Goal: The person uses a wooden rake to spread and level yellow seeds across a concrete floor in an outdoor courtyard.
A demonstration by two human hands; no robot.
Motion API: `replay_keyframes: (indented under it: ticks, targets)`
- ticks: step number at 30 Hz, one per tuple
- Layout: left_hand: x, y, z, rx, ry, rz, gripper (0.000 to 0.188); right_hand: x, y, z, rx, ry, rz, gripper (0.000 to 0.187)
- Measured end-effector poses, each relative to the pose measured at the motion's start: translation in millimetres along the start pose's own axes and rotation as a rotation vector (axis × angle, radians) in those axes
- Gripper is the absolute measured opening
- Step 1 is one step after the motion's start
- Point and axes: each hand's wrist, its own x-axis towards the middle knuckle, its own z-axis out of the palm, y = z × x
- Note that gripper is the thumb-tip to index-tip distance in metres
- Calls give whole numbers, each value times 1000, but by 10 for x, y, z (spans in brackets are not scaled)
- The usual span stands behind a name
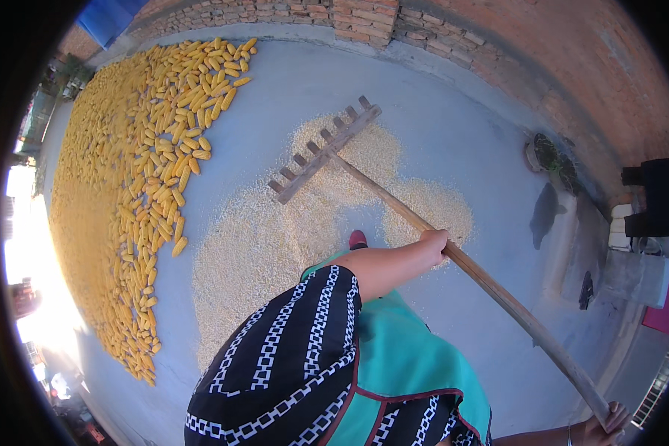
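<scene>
A long wooden rake point(502, 297) runs diagonally from the lower right toward the upper middle. My left hand point(435, 245) is closed around the middle of its handle, with the arm reaching across my body. Near the handle's end, at the lower right edge, my right hand point(606, 427) grips it too. The toothed rake head point(327, 154) is over a spread of pale loose grain point(253, 245), its teeth turned toward the far left. Whether the head touches the ground cannot be made out. More grain point(442, 208) lies in a patch beside the handle.
Yellow corn cobs point(134, 178) cover the concrete floor point(275, 82) on the left. A brick wall point(453, 41) bounds the far side and right. A potted plant point(550, 156) and dark clothing point(661, 186) are at the right. My shoe point(357, 238) shows beside the grain.
</scene>
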Motion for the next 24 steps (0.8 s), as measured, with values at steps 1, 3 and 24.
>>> replay_keyframes:
  ticks: [1,3,24]
  targets:
    - [42,-107,10,12,18,-4,21,-150,-11,-97,-23,54,3,18]
    - [284,-474,124,-6,1,0,22,-529,-41,-271,-45,152,-9,18]
    - [1433,1658,364,-176,83,142,14,974,2245,260,118,148,190,30]
